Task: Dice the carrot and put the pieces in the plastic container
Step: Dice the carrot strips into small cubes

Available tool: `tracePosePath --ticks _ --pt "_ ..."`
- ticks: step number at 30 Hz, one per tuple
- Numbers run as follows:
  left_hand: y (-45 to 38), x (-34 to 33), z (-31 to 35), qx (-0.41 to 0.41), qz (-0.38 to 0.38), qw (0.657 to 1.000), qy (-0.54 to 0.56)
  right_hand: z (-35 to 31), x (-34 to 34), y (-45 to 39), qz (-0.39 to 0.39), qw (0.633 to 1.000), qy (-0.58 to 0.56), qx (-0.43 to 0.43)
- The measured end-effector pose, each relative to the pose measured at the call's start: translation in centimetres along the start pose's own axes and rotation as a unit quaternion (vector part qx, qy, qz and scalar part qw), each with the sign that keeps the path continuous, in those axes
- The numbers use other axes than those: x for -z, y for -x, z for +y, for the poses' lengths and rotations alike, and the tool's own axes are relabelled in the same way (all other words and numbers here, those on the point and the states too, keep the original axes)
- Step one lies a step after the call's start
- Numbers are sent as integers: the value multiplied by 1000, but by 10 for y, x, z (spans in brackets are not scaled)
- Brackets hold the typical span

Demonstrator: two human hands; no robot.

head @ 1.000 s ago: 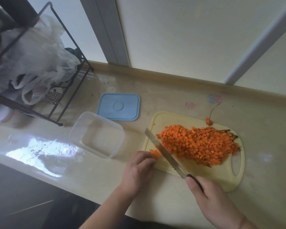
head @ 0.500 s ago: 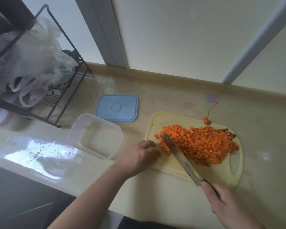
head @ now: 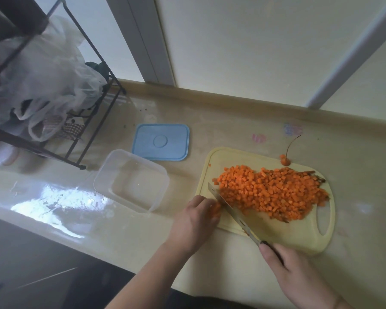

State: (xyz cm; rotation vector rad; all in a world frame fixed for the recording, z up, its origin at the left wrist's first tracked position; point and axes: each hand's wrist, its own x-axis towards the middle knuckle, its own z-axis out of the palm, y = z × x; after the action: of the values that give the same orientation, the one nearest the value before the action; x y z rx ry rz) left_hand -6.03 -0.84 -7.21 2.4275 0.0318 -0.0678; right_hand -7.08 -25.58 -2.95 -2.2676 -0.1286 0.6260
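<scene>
A heap of diced carrot (head: pixel 274 194) covers the middle of the pale yellow cutting board (head: pixel 218 159). My right hand (head: pixel 299 275) grips the black handle of a knife (head: pixel 232 210), whose blade lies along the heap's left edge. My left hand (head: pixel 195 221) rests with curled fingers on the board's left corner, over a few orange pieces (head: pixel 217 207) beside the blade. The clear plastic container (head: pixel 132 181) stands empty to the left of the board.
The container's blue lid (head: pixel 162 141) lies flat behind it. A carrot tip with its thin root (head: pixel 285 160) lies at the board's far edge. A black wire rack (head: pixel 54 90) with plastic bags stands at the far left. The counter's front edge runs below my hands.
The knife has swung back left, from inside the heap to its left edge. My left hand has drawn back toward me to the board's corner.
</scene>
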Motion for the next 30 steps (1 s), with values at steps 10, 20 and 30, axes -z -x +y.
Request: tracePosePath --ticks 10,20,30 --pt "6 -17 -1 -52 119 991 -16 -10 3 -3 4 1000 -1 6" --pt "9 -24 -18 -191 113 975 2 2 3 2 -12 997 52 53" --pt "7 -24 -30 -212 97 972 5 -10 -4 -26 -28 996 86 25"
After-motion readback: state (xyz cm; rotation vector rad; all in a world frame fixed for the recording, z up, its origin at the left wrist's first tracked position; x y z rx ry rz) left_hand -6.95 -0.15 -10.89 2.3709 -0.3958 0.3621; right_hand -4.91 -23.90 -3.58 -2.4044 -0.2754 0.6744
